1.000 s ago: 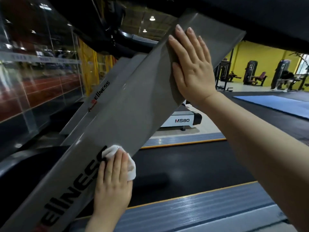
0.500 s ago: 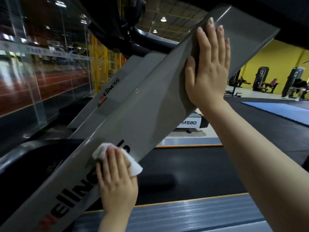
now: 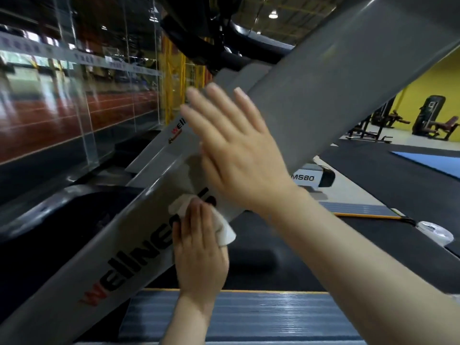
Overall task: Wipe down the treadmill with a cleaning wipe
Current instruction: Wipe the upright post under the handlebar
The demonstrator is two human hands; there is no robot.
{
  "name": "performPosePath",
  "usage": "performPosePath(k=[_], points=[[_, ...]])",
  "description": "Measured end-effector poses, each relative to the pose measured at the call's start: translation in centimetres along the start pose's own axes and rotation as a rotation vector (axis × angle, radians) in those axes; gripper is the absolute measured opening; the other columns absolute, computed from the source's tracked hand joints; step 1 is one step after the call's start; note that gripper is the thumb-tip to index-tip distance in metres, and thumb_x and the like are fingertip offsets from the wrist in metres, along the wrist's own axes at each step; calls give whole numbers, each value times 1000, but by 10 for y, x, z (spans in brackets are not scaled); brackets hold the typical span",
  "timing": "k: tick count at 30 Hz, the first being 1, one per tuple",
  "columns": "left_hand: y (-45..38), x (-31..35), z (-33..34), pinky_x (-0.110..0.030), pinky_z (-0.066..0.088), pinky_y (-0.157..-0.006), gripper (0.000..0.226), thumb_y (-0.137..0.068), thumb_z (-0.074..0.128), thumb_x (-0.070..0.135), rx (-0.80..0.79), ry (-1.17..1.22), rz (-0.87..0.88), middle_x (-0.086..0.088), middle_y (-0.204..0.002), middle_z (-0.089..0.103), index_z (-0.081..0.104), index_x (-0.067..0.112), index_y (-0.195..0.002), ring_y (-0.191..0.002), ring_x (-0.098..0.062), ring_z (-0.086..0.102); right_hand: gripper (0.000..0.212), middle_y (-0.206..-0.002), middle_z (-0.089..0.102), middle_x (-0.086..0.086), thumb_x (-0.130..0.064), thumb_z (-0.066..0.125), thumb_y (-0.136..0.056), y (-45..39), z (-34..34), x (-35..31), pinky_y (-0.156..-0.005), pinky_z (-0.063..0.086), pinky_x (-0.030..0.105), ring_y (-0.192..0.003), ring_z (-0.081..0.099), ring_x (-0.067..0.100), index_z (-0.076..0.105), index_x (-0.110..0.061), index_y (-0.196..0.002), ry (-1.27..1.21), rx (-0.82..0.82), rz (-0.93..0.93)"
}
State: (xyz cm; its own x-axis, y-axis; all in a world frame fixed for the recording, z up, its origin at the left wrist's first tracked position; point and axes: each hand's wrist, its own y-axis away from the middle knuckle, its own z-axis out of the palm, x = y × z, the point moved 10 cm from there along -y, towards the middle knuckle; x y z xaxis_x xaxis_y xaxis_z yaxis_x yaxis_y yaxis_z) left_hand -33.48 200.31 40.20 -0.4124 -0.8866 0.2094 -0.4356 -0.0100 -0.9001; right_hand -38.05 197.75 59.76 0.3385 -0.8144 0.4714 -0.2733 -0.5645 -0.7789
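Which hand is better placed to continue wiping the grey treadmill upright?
Probably the left hand: its fingers already press the white cleaning wipe onto the grey treadmill upright. The right hand is open and holds nothing.

Single head view, close, forward and down — treadmill upright ahead

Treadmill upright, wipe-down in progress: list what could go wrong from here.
The wipe is bunched under the left hand, so a small patch may touch the grey upright and leave streaks over the lettering. The right hand is blurred, open near the upright; bare fingers could smudge cleaned areas.
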Motion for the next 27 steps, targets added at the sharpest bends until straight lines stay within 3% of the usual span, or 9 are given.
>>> performPosePath(k=[3,6,8,11,14,16,20,25,27], points=[[44,-60,5,-52,16,-118,76,-89,44,26,-11,17,-222,-25,-155,23,9,5,-154,-142,-42,23,53,-152,41,10,-23,35,-95,8,47,-35,-121,11,47,-144,32,30,45,-9,-145,11,-150,-80],[63,-108,-7,-46,11,-122,86,-91,43,36,52,104,-507,-22,-162,8,-7,11,-156,-149,-39,13,45,-141,54,10,-25,39,-95,15,73,-43,-121,13,49,-136,43,33,57,-9,-133,109,-194,-74],[52,-94,-12,-44,6,-123,82,-96,36,42,60,148,-398,-23,-162,1,-10,9,-155,-150,-40,6,37,-124,63,9,-25,40,-95,13,74,-44,-119,18,48,-124,52,32,64,-8,-118,148,-150,-35],[16,-35,-5,-45,5,-123,82,-98,22,58,-6,131,-78,-21,-160,6,3,2,-154,-149,-37,9,34,-113,64,7,-24,37,-98,10,73,-44,-118,19,47,-117,55,32,65,-9,-110,189,-97,-15],[-4,-21,2,-45,8,-123,68,-101,22,43,16,86,-26,-19,-157,17,4,4,-154,-147,-33,15,33,-113,65,5,-23,37,-99,11,71,-43,-119,19,45,-119,55,30,66,-10,-111,189,-70,-7],[9,-46,-2,-46,13,-122,63,-101,25,28,82,64,-99,-16,-158,19,2,10,-156,-148,-30,15,34,-114,65,4,-24,37,-100,11,70,-43,-118,21,45,-119,55,30,66,-11,-112,191,-62,-9],[92,-139,2,-51,16,-120,65,-96,25,21,115,0,-327,-16,-163,8,6,6,-156,-151,-33,12,33,-115,66,5,-24,38,-101,11,67,-45,-117,23,46,-117,56,30,66,-10,-111,201,-5,-10],[153,-234,0,-47,9,-122,70,-89,24,13,312,219,-840,-17,-161,2,1,1,-154,-151,-34,6,34,-116,66,6,-24,37,-100,12,71,-49,-116,20,50,-120,55,32,66,-10,-111,253,-21,47],[130,-209,1,-49,9,-122,67,-93,26,17,284,232,-700,-25,-160,4,5,-2,-154,-149,-38,6,32,-118,65,8,-22,41,-95,11,84,-78,-117,19,49,-121,54,32,66,-9,-110,166,-55,32]])
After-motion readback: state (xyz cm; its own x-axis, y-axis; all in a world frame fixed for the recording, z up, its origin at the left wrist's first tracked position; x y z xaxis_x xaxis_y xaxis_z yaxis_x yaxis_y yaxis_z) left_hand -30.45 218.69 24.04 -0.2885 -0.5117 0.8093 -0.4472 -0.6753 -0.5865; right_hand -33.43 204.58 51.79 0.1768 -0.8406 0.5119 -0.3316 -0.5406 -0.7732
